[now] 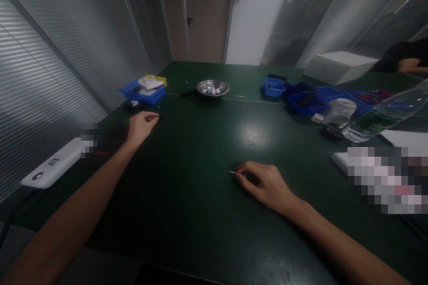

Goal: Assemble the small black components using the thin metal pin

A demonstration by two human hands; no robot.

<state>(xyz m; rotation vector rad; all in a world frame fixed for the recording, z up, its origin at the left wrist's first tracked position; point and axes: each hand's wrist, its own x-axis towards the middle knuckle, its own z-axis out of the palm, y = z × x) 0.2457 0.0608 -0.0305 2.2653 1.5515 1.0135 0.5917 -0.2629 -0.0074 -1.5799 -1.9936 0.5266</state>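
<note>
My right hand (pixel 264 182) rests low over the green table (pixel 187 178), thumb and forefinger pinched on a thin pale stick-like piece (pixel 232 172) whose tip pokes out to the left. Its kind is too small to make out. Farther off on the left, my left hand (pixel 142 127) is closed in a pinch close to the tabletop. Something tiny and dark shows at those fingertips, too small to name. Just beyond that hand stands a blue bin (pixel 155 98) with white crumpled material (pixel 150 82) in it.
A metal bowl (pixel 213 94) with small items stands at the far middle. Several blue bins (pixel 274 87), a clear plastic bottle (pixel 374 120) and a white box (pixel 341 67) line the right. A white power strip (pixel 53 164) lies left. Another person's arm (pixel 409 65) shows far right.
</note>
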